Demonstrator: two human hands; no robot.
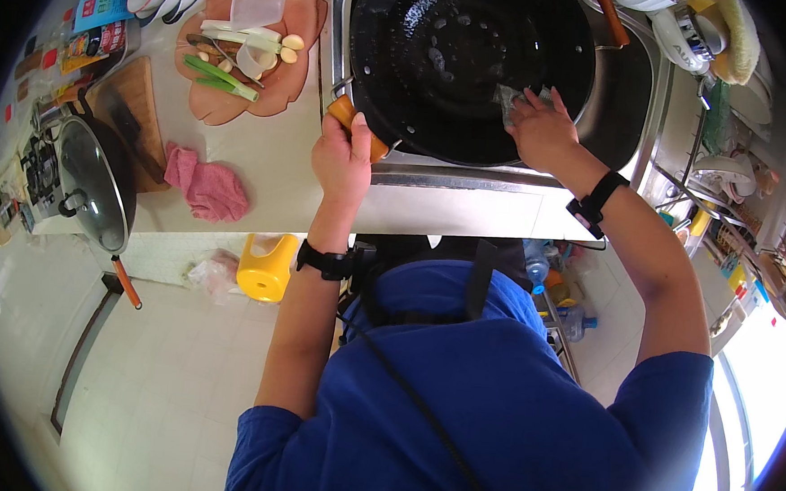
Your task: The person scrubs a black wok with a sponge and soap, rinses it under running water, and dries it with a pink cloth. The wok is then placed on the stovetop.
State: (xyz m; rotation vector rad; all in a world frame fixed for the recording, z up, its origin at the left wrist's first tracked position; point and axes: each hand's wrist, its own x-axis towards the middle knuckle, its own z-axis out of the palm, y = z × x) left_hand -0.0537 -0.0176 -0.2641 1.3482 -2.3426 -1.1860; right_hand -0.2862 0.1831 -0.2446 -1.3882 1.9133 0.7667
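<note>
A large black wok [441,123] rests over the sink [343,13], with shiny wet patches and bubbles on its inside. My left hand [345,151] grips the wok's near-left wooden handle [342,110], thumb on top. Against the right inner wall of the wok, my right hand [542,130] presses a greyish scouring cloth [508,103] under spread fingers. The wok's second wooden handle [611,16] sticks out at the far right.
Left of the sink, a flower-shaped board [288,90] bears scallions, garlic and plastic cups. A pink cloth [208,183] lies nearer me. A lidded pan [96,183] stands by a wooden cutting board [148,116]. Dish racks [697,190] line the right; a yellow stool [264,275] is below.
</note>
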